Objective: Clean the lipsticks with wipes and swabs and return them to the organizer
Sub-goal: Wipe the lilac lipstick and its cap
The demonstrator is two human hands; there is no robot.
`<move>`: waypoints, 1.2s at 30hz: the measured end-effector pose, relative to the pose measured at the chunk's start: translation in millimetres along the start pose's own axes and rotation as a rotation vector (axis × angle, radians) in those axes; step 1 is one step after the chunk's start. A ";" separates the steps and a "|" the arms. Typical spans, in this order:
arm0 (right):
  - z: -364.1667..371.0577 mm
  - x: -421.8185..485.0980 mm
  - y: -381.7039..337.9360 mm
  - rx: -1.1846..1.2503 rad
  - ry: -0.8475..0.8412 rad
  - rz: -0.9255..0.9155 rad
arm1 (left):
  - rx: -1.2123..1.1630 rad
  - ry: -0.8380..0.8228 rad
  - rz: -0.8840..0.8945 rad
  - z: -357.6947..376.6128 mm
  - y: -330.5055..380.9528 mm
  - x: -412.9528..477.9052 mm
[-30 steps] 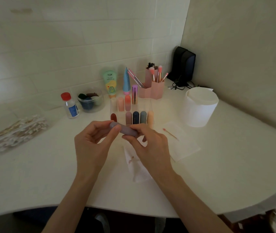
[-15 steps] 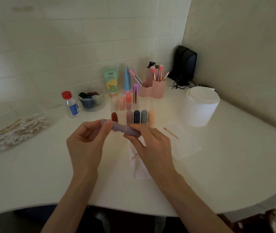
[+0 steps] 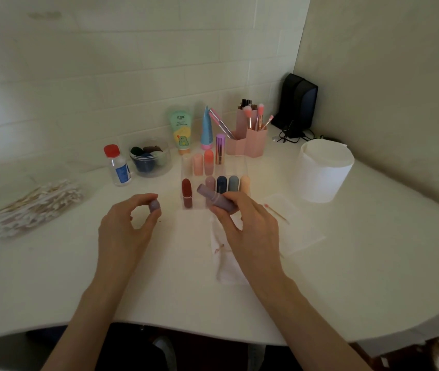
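My right hand (image 3: 247, 226) grips the mauve lipstick body (image 3: 217, 200), its uncapped end pointing up and left. My left hand (image 3: 130, 228) pinches the matching mauve cap (image 3: 154, 206) between thumb and fingers, well apart from the body. Just behind stands the clear organizer (image 3: 241, 168) with several lipsticks in its slots, among them a dark red one (image 3: 186, 191) and a navy one (image 3: 221, 184). A stained used wipe (image 3: 226, 261) lies on the counter under my right hand. A used swab (image 3: 277, 213) rests on another wipe (image 3: 301, 231) to the right.
A pile of cotton swabs (image 3: 38, 207) lies at the left. At the back stand a small red-capped bottle (image 3: 117, 166), a clear tub of sponges (image 3: 150, 158), two tubes, a pink brush holder (image 3: 250, 140) and a white wipe roll (image 3: 322, 174). The counter edge curves near me.
The capped lipstick held between both hands has come apart: my left hand moved left with the cap, while my right hand keeps the body.
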State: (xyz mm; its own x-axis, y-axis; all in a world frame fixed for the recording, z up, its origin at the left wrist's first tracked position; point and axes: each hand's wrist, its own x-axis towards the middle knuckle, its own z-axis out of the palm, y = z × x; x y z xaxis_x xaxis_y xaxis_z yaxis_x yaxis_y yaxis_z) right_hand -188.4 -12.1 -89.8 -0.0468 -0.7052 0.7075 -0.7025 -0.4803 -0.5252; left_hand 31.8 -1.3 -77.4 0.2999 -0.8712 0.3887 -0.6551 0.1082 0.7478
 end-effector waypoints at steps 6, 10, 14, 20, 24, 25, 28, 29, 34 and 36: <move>-1.7 1.4 0.3 -0.016 0.020 -0.018 | -0.005 -0.004 -0.036 -0.2 -3.6 -0.8; -0.9 0.6 1.3 -0.017 0.016 -0.025 | 0.035 0.001 -0.059 -5.0 -7.2 -2.8; -0.4 0.2 1.7 -0.013 0.005 -0.020 | 0.085 -0.022 -0.083 -6.5 -12.1 -2.8; -1.2 0.3 0.9 -0.003 -0.014 -0.006 | 0.082 -0.021 -0.099 -1.7 -8.9 -4.4; -2.1 0.3 -1.4 0.015 -0.020 -0.008 | 0.189 0.069 0.066 -0.9 -5.6 -7.1; -2.3 0.6 -2.0 0.022 -0.013 -0.009 | 0.185 0.128 0.138 -1.6 -2.5 -7.3; -2.6 1.6 -3.3 0.045 -0.007 -0.016 | -0.053 0.148 0.275 -0.9 20.7 -11.4; -2.6 1.8 -3.7 0.052 -0.010 -0.031 | -0.198 0.072 0.243 1.6 30.0 -13.2; -1.3 -0.2 -2.4 0.073 -0.077 -0.094 | -0.555 -0.067 0.042 21.6 56.8 -18.3; -0.6 -0.8 -1.5 0.078 -0.098 -0.116 | -0.629 -0.064 -0.012 25.1 58.6 -19.0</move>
State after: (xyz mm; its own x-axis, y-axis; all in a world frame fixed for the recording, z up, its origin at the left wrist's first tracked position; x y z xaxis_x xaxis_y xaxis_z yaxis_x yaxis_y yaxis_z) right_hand -187.8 -10.6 -89.3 0.1039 -0.6882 0.7181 -0.6419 -0.5979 -0.4801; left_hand -29.6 9.6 -54.4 0.2502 -0.8989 0.3598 -0.1127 0.3420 0.9329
